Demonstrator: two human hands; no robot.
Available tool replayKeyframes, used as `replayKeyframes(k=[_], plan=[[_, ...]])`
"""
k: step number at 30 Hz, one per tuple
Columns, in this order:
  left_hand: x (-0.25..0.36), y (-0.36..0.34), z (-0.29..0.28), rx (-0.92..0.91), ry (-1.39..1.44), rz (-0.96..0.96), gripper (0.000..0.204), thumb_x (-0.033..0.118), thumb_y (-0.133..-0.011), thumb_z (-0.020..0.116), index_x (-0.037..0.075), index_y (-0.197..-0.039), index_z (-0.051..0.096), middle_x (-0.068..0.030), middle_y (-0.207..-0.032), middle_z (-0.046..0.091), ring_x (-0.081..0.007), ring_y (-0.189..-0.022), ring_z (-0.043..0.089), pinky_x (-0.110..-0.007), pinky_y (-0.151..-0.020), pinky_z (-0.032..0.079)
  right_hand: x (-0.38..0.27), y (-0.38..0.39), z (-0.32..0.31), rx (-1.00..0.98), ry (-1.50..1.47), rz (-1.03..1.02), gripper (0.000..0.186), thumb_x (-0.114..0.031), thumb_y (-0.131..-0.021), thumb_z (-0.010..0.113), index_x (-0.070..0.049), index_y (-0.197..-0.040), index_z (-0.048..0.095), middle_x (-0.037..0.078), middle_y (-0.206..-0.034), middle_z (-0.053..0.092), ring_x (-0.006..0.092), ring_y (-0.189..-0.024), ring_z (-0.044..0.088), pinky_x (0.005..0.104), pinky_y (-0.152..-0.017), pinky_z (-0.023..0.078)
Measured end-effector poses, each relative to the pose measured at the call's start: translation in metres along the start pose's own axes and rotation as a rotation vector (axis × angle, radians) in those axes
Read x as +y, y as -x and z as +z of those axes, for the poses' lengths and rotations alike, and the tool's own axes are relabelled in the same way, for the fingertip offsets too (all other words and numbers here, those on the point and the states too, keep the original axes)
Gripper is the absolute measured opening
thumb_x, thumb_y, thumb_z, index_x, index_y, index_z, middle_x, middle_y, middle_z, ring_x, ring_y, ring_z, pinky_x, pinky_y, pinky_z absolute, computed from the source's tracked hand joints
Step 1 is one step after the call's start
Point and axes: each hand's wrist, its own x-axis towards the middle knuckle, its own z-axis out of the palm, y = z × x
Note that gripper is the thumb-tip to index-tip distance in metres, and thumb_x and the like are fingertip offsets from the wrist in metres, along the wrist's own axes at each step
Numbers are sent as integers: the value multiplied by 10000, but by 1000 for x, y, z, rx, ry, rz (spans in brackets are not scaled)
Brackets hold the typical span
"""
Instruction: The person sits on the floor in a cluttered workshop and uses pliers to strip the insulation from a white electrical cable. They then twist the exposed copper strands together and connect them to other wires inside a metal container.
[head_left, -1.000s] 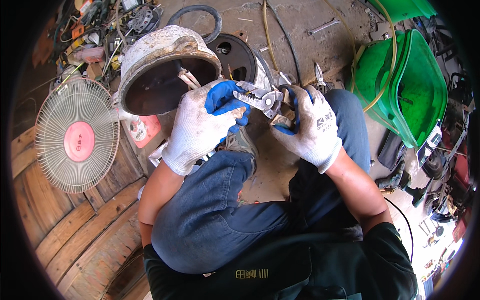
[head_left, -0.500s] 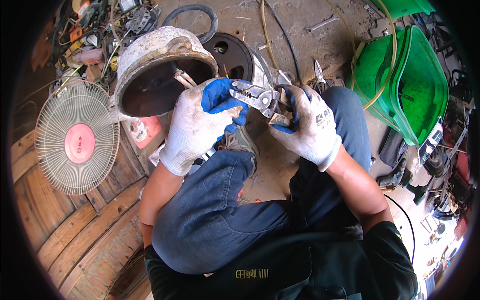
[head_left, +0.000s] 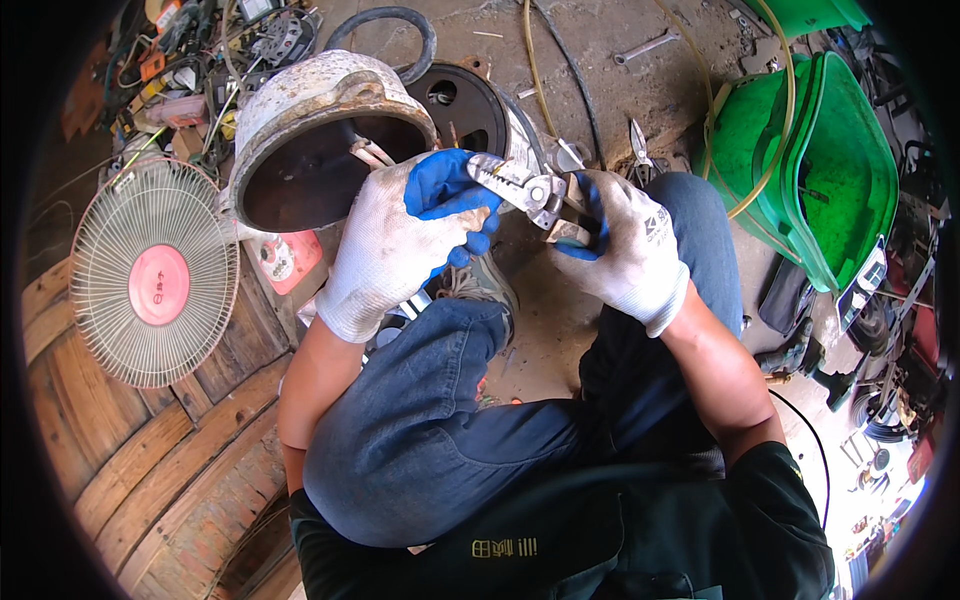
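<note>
My right hand (head_left: 628, 250), in a white glove with blue palm, grips a metal wire stripper (head_left: 520, 187) by its pale handles. The tool's toothed jaws point left at my left hand (head_left: 400, 225), gloved alike. My left fingers are pinched together right beside the jaw tips; what they hold is hidden by the glove. Several light-coloured wires (head_left: 372, 152) come out of a rusty white round metal housing (head_left: 330, 85) and pass behind my left hand. Beyond the hands stands a second round metal part (head_left: 470, 110) with a dark face.
A fan grille (head_left: 155, 275) with a pink centre is at left, above wooden boards (head_left: 150, 460). Green bins (head_left: 845, 170) stand at right with a yellowish hose (head_left: 785, 130). A wrench (head_left: 646, 46) and pliers (head_left: 638, 145) lie on the floor. Scrap parts crowd both sides.
The stripper's handles and jaws have come closer together as my right hand squeezes. Both hands and the tool have shifted slightly, the right hand a little to the right.
</note>
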Motion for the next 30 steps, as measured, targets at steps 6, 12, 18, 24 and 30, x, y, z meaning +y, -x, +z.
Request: replayKeyframes(k=[6,12,18,24,30], plan=[[-15,-4,0,-79,175,141,444,-150,-798,676,-42,-1219,588,-146,-1100,694,-239,-1015,710,-314,-870,589,-5,-16,-24,-354,-451,329,408,-135,-745,772,19,-1077,591,86,-781,621,144,-705,604,311,-642,495],[-22,-19,11,26,-228,235,411,-193,-801,600,-81,-1196,568,-175,-1137,685,-269,-1025,709,-341,-893,582,7,-14,-21,-443,-740,496,428,-27,-750,777,22,-1138,603,-19,-929,607,41,-834,520,212,-756,464],[-18,-18,16,72,-341,303,332,-159,-811,600,-92,-1135,613,-155,-1085,719,-224,-981,723,-320,-865,582,-1,-2,-7,-215,-581,377,402,-30,-767,760,31,-1132,602,-28,-930,615,27,-804,517,206,-703,453],[-20,-22,14,167,-661,443,224,-47,-811,687,-40,-1034,685,-112,-940,755,-173,-873,731,-298,-787,582,-1,4,4,-97,-607,436,464,-128,-748,767,28,-1160,623,76,-866,690,79,-801,598,275,-772,522],[-22,-24,12,272,-873,473,226,98,-777,809,44,-985,740,-96,-883,758,-178,-791,728,-315,-719,570,-4,7,9,-83,-604,483,451,-128,-741,778,30,-1138,631,82,-872,676,103,-786,605,287,-760,525]])
